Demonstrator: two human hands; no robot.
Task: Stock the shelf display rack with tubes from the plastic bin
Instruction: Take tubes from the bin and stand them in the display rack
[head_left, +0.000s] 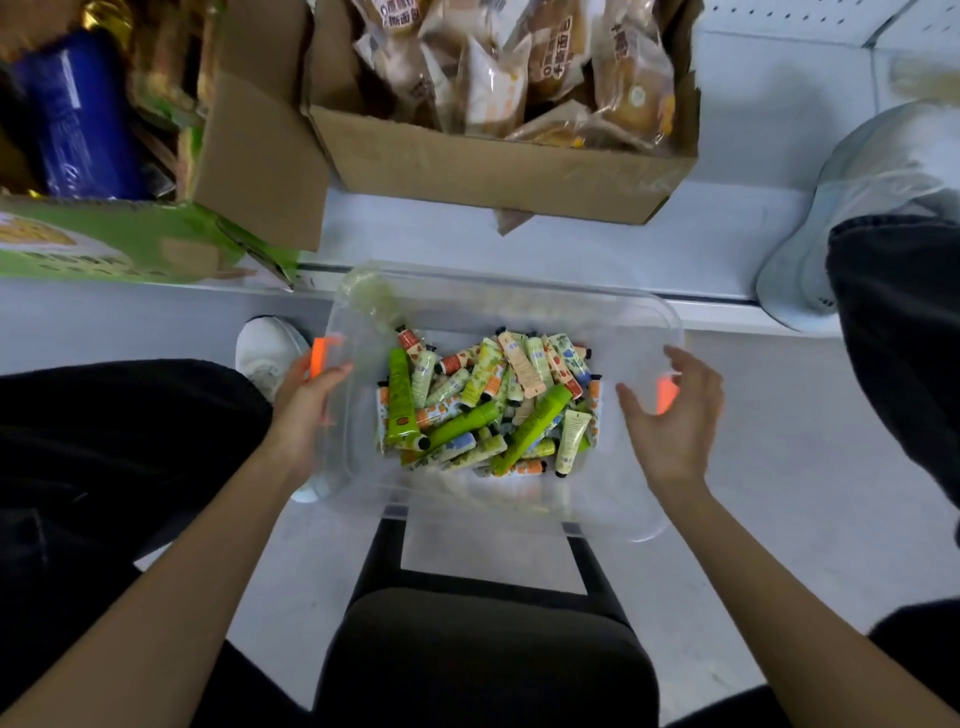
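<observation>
Clear plastic bin (626, 512) sits in front of me on a black stool (483, 649), just short of the low white shelf (571, 244). Tubes (488, 405) lie piled loose in the bin's middle: long green ones, short patterned cream and orange ones, all crossing each other.

My left hand (304, 410) grips the bin's left rim, thumb over the edge, right by the orange latch (319, 356).

My right hand (675, 415) is at the right rim beside the other orange latch (666, 396), fingers (688, 364) apart and straight, holding nothing. Contact with the wall is too blurred to call.

On the shelf there's a cardboard box (493, 176) of bagged bread (519, 67) and, to the left, a green carton (104, 244). A white shoe (265, 348) is left of the bin.
</observation>
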